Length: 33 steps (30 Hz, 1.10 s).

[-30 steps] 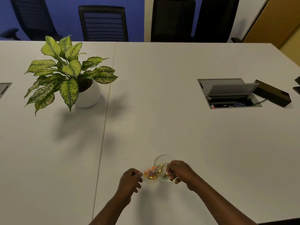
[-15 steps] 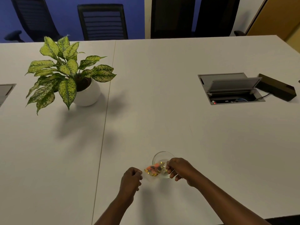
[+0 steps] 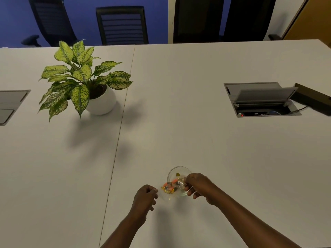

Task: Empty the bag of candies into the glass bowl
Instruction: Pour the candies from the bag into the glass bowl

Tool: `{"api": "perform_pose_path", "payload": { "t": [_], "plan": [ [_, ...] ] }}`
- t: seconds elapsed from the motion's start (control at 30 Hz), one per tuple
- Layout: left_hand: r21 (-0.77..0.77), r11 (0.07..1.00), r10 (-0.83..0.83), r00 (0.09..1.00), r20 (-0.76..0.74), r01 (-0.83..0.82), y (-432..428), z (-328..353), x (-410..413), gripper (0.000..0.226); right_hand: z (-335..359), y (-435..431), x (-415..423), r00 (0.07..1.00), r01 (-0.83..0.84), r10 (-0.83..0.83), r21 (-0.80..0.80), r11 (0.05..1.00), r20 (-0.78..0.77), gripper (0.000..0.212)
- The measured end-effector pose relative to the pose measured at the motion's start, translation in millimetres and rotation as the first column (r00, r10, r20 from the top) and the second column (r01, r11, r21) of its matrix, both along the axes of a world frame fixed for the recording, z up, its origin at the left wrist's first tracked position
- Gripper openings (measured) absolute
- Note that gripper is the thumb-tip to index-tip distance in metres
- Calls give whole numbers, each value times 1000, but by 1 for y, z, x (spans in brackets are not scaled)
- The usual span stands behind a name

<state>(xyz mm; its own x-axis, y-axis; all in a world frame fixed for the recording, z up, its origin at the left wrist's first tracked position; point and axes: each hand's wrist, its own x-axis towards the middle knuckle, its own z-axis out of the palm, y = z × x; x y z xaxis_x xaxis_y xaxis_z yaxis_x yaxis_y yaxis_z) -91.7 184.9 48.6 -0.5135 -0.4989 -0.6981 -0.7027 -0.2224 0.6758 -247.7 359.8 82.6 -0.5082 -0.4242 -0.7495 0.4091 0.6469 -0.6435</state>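
Observation:
A small clear glass bowl (image 3: pixel 176 171) stands on the white table near its front edge. Over the bowl's near rim hangs a clear plastic bag (image 3: pixel 165 195) with orange, yellow and dark wrapped candies (image 3: pixel 169 186) inside it. My left hand (image 3: pixel 145 196) pinches the bag's left end, and my right hand (image 3: pixel 198 184) pinches its right end, right beside the bowl. One yellowish candy (image 3: pixel 177 174) lies inside the bowl. Part of the bowl is hidden by my right hand.
A potted plant in a white pot (image 3: pixel 100 102) stands at the back left. An open cable hatch (image 3: pixel 261 99) and a dark box (image 3: pixel 315 98) sit at the right, another hatch (image 3: pixel 10 104) at the far left. Office chairs (image 3: pixel 122 24) line the far edge.
Both hands stay on the bag above the bowl with little movement. A yellowish candy now lies in the bowl. The camera view has shifted slightly.

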Motion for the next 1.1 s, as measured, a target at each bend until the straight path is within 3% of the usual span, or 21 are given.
{"api": "perform_pose_path", "payload": {
  "t": [0.27, 0.47, 1.1],
  "plan": [
    [12, 996, 92, 995, -27, -92, 1, 3, -7, 14, -2, 4, -3, 1000, -26, 26, -17, 1000, 9, 24],
    [-54, 993, 102, 993, -54, -105, 5, 7, -11, 14, -3, 7, -5, 999, -37, 38, -21, 999, 28, 23],
    [-62, 984, 162, 984, -71, -167, 13, 14, -14, 14, -6, 14, -12, 997, -51, 54, -43, 998, 60, 29]
  ]
}}
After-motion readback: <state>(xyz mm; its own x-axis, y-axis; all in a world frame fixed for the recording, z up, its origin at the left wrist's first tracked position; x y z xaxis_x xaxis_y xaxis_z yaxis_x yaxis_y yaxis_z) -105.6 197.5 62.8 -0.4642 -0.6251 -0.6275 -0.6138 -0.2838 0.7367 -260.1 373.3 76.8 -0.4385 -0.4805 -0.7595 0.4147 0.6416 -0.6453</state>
